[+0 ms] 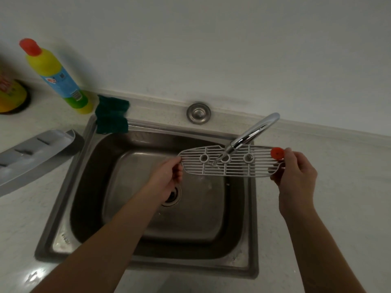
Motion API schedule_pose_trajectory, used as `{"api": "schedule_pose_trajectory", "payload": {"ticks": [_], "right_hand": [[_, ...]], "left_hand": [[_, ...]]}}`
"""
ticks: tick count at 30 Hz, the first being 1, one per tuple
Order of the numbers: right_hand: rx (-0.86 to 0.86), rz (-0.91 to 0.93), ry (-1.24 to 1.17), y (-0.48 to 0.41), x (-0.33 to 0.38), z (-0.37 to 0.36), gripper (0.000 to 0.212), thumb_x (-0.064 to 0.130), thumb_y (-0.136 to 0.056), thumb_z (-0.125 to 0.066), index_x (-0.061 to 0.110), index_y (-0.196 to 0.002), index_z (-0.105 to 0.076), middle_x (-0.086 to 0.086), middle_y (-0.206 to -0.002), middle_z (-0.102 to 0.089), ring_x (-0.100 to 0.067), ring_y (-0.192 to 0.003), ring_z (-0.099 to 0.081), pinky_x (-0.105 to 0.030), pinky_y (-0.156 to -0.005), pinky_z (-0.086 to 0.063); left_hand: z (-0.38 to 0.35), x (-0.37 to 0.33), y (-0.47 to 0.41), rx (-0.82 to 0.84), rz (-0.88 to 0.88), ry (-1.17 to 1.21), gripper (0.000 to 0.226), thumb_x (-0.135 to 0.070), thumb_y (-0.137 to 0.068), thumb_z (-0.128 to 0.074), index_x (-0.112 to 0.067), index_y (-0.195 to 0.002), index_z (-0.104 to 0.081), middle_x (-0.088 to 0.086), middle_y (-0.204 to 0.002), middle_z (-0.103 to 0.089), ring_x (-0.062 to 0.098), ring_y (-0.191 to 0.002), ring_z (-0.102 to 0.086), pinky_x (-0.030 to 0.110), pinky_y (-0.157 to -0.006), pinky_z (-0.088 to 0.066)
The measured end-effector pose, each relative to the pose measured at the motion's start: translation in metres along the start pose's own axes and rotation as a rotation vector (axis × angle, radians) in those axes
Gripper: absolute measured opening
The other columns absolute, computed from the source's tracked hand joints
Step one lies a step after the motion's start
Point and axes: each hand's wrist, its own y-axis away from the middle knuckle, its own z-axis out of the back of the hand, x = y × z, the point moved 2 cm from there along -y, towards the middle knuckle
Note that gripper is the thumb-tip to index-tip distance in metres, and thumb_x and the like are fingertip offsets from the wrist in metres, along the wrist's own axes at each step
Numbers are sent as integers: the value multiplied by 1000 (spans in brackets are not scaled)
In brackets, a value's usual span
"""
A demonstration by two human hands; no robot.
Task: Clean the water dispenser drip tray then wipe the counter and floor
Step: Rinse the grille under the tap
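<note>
The drip tray grate, a white slotted plate with three round holes and a red button at one end, is held level over the steel sink, right under the spout of the chrome faucet. The left hand pinches its left tip between thumb and fingers; the right hand grips the opposite end, fingers closed just beside the red button. A thin stream of water seems to strike the middle hole. On the counter at the sink's left edge lies the grey drip tray base. A dark green cloth hangs over the sink's far-left corner, next to a yellow detergent bottle.
</note>
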Motion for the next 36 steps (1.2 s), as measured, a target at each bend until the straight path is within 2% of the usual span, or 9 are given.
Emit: {"api": "schedule_pose_trajectory", "payload": {"ticks": [4, 10, 18, 22, 25, 27, 29, 32, 36], "right_hand": [[-4, -4, -19, -3, 2, -1, 29, 37, -104, -52, 26, -85, -72, 4, -78, -72, -15, -73, -65, -36, -69, -53], [-38, -56, -44, 15, -21, 11, 29, 33, -104, -51, 25, -84, -71, 4, -75, -67, -23, -78, -61, -44, -75, -50], [-119, -47, -7, 23, -31, 24, 31, 32, -103, -54, 26, -79, -74, 9, -67, -65, -13, -71, -59, -41, -71, -49], [-146, -4, 28, 9, -17, 29, 27, 36, -101, -58, 31, -84, -78, 12, -75, -71, -13, -82, -61, -38, -80, -50], [-102, 42, 48, 4, -11, 31, 26, 36, -103, -55, 32, -91, -77, 13, -72, -68, -13, -73, -56, -33, -65, -48], [-66, 58, 49, 7, -11, 33, 28, 37, -104, -51, 33, -91, -76, 9, -75, -71, -14, -70, -61, -32, -63, -51], [-46, 32, 31, 10, -15, 35, 30, 35, -104, -49, 33, -94, -77, 6, -83, -74, -13, -76, -68, -32, -66, -55], [-48, -34, -2, 14, -27, 40, 35, 21, -102, -43, 28, -102, -77, 2, -90, -75, -17, -82, -72, -32, -67, -58], [-89, 26, 36, 25, -35, 42, 41, 14, -98, -38, 31, -107, -74, 5, -93, -75, -12, -80, -72, -26, -61, -60]], "left_hand": [[0, -12, -3, 4, -48, 51, 15, -24, -101, -64, -11, -105, -72, -3, -71, -65, 6, -58, -58, 21, -53, -50], [19, 11, 15, 10, -49, -120, 19, -22, -103, -61, -12, -92, -73, -1, -67, -65, 9, -56, -58, 24, -55, -49], [24, 50, 32, 39, 63, -278, 15, -21, -102, -62, -12, -98, -74, 0, -68, -64, 9, -57, -58, 23, -54, -47], [2, 36, 23, 80, 44, -83, 19, -16, -105, -56, -8, -103, -73, 6, -76, -69, 13, -63, -62, 26, -58, -50], [-9, 18, 19, 98, -19, 7, 32, -27, -109, -49, -3, -110, -69, 9, -81, -73, 17, -65, -67, 27, -56, -55], [-8, 11, 18, 94, -69, -30, 35, -31, -108, -52, -2, -112, -70, 11, -88, -75, 18, -73, -70, 28, -62, -58], [-4, 11, 17, 115, -84, -46, 31, -25, -107, -53, -3, -117, -71, 14, -99, -77, 20, -82, -73, 30, -68, -60], [3, 21, 17, 175, -42, 11, 28, -10, -106, -51, -7, -122, -74, 15, -111, -78, 22, -92, -76, 30, -73, -62], [10, 44, 18, 156, 17, 63, 32, 0, -102, -54, -13, -126, -71, 16, -119, -77, 26, -98, -76, 32, -76, -64]]}}
